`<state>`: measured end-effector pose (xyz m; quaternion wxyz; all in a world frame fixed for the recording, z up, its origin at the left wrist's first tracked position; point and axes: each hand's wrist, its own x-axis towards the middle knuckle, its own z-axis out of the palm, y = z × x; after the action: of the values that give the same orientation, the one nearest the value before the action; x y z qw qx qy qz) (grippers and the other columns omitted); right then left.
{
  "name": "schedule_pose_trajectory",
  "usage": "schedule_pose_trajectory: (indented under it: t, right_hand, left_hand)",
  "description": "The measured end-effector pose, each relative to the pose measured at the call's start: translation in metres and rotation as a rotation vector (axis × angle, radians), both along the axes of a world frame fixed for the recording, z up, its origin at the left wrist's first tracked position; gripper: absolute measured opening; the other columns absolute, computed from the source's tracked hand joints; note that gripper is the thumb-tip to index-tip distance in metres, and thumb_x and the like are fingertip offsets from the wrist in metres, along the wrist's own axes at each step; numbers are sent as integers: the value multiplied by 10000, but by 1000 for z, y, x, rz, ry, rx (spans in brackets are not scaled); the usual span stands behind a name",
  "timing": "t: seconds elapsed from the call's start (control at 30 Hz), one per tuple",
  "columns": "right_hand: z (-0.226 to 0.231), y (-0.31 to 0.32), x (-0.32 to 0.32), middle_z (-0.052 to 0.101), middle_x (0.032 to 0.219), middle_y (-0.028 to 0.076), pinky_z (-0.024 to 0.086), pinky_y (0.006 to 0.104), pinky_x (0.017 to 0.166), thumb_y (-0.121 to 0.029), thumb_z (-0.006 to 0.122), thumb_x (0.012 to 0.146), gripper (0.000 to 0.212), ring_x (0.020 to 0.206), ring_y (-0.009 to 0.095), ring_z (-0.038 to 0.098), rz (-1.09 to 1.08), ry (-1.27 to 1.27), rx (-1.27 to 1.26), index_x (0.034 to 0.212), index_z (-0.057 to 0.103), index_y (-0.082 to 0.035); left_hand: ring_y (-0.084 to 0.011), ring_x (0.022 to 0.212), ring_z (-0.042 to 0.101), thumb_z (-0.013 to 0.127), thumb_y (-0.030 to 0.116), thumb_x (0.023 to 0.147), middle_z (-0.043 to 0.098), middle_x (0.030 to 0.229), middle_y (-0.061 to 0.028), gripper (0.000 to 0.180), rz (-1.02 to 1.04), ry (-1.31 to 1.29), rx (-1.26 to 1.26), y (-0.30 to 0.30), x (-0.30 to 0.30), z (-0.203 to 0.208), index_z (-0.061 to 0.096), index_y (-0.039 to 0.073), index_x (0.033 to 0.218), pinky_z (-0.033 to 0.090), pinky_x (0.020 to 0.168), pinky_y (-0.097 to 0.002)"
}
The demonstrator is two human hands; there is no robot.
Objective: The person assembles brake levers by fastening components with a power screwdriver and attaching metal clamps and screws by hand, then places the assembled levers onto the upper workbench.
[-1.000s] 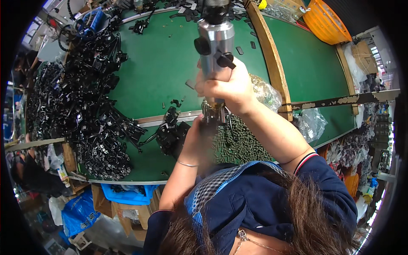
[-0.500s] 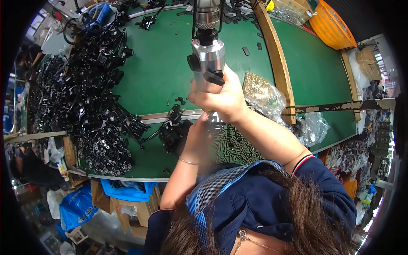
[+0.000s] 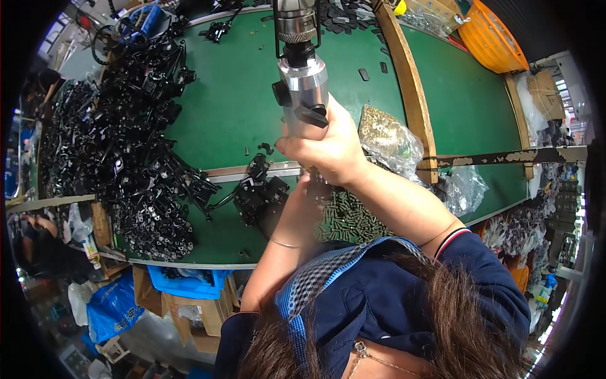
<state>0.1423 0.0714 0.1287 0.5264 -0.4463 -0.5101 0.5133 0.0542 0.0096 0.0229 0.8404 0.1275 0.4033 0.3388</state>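
A silver power screwdriver (image 3: 303, 81) with a black lever hangs upright in front of me over the green worktable. My right hand (image 3: 334, 148) is wrapped round its body. My left hand (image 3: 300, 201) is at the tool's lower end, close to the table; the tool and blur hide its fingers and anything in them. Just left of it lies a black cabled part (image 3: 252, 196) with a small loose black piece (image 3: 265, 148) beyond it. A spread of small screws (image 3: 350, 218) lies to the right of my left hand, under my right forearm.
Black cabled parts (image 3: 136, 126) are heaped along the left. A clear bag of small metal pieces (image 3: 386, 136) rests against a wooden rail (image 3: 413, 95). Flat black pieces (image 3: 344, 16) lie at the far edge. An orange basket (image 3: 492, 38) stands far right; a blue bin (image 3: 186, 281) sits below the near edge.
The screwdriver and my right hand have shifted slightly left. My left wrist has moved a little to the right, and its hand remains at the tool's lower end.
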Motion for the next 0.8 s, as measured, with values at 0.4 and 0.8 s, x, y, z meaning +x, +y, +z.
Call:
schedule_pose_trajectory:
  t: [0.4,0.8]
  right_hand:
    - [4,6,-2,550,716,11,430,237,569,-6,676,624,381,629,83,521,55,92,-23,960,495,-19]
    - [19,25,4,600,722,62,462,246,542,4,658,621,419,591,127,575,-6,193,18,1008,497,26]
  left_hand:
    - [-90,381,387,348,419,930,512,668,14,315,64,-67,-118,-4,-3,-11,509,155,875,247,335,-197]
    - [-73,391,384,375,443,919,489,610,26,345,-69,244,277,18,-12,-8,538,143,866,239,338,-190]
